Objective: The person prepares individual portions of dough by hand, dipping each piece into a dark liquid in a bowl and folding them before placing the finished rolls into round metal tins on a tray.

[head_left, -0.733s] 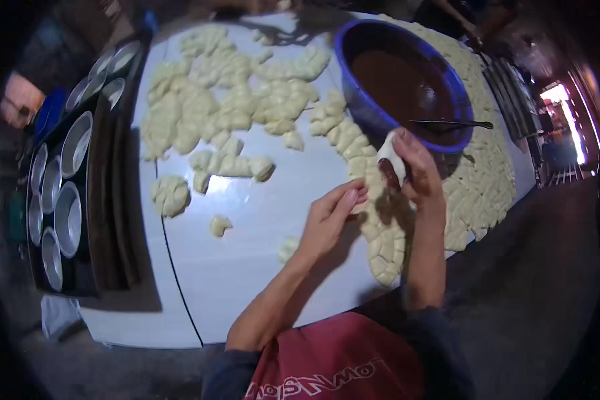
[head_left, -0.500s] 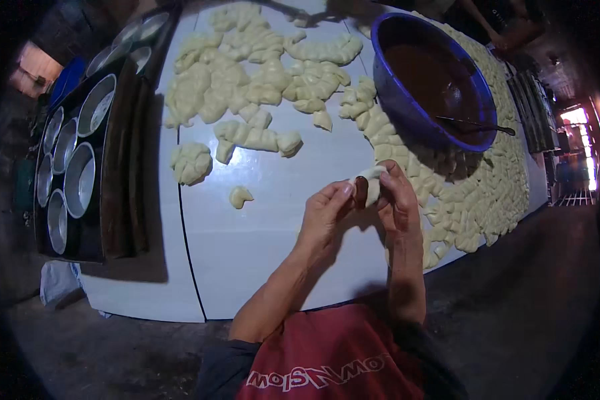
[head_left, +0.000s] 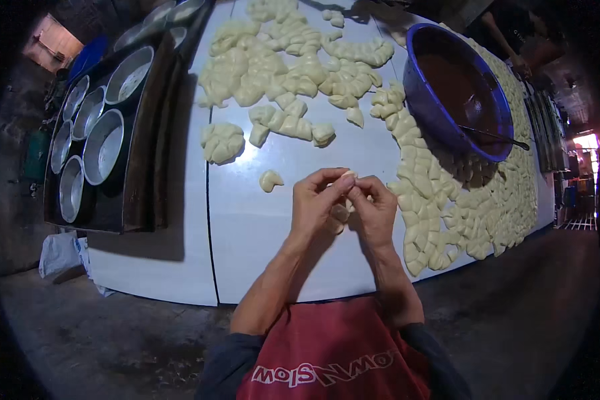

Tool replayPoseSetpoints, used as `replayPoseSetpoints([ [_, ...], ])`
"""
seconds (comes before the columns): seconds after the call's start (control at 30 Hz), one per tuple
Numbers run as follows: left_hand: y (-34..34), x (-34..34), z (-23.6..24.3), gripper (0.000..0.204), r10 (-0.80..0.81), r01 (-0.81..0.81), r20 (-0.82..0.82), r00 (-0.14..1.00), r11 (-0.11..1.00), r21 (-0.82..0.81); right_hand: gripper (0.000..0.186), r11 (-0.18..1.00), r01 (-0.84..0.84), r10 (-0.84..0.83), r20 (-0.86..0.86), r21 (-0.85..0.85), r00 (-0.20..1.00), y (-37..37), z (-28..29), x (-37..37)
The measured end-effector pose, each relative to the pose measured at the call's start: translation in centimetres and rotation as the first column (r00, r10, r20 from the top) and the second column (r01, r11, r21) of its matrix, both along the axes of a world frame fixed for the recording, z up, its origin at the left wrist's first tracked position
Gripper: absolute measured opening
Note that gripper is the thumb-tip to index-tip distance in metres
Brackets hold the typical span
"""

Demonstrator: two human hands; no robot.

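Observation:
Both of my hands meet above the white table, pinching one small piece of pale dough [head_left: 341,213] between them. My left hand [head_left: 313,205] has its thumb and fingertips pressed on the dough's upper edge. Against it, my right hand [head_left: 376,212] pinches the same edge; the fingers hide most of the piece, and no brown filling shows on it. A single loose dough piece [head_left: 271,181] lies left of my hands. Beyond it rests a heap of dough pieces [head_left: 247,70]. To the right, many dough pieces [head_left: 477,217] cover the table closely.
A blue-purple basin [head_left: 425,107] of brown filling [head_left: 455,83] stands at the far right, a dark-handled utensil [head_left: 495,136] resting in it. Round metal tins [head_left: 104,148] sit in a dark tray [head_left: 139,177] at the left. Another person's arm [head_left: 497,30] shows at the far right.
The dough was held apart with brown filling showing on it; now my hands have come together and the dough is pinched between fingertips. The view has shifted slightly.

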State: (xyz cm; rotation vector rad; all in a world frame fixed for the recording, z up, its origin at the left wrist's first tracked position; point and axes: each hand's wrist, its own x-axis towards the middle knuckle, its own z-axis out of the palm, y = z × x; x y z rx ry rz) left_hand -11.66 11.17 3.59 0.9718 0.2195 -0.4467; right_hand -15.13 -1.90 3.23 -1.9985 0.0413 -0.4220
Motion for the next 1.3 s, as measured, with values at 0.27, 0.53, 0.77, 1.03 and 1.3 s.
replayPoseSetpoints([
  [0.27, 3.0, 1.4, 2.1, 0.029, -0.226, 0.211, 0.056, 0.972, 0.956, 0.206, 0.028, 0.832, -0.281, 0.399, -0.165, 0.478, 0.902, -1.6, 0.4, -1.3],
  [0.53, 2.5, -0.3, 2.0, 0.024, -0.270, 0.250, 0.133, 0.954, 0.957, 0.147, 0.016, 0.762, -0.079, -0.068, 0.200, 0.643, 0.977, 1.5, 0.3, 0.7],
  [0.77, 2.9, -1.8, 1.9, 0.029, -0.310, 0.263, 0.160, 0.937, 0.929, 0.258, 0.023, 0.980, -0.034, 0.012, 0.108, 0.198, 0.994, 0.5, -1.2, 0.7],
  [1.03, 4.8, -1.8, 0.0, 0.024, -0.076, 0.068, 0.032, 0.997, 0.975, 0.211, 0.035, 0.918, -0.355, 0.389, -0.218, 0.178, 0.895, 0.2, 1.9, -0.6],
  [1.3, 5.9, -1.9, -2.3, 0.038, -0.219, -0.013, 0.228, 0.949, 0.694, 0.720, 0.022, 0.767, -0.542, 0.415, -0.379, -0.343, 0.827, -1.3, -0.4, 1.5],
])
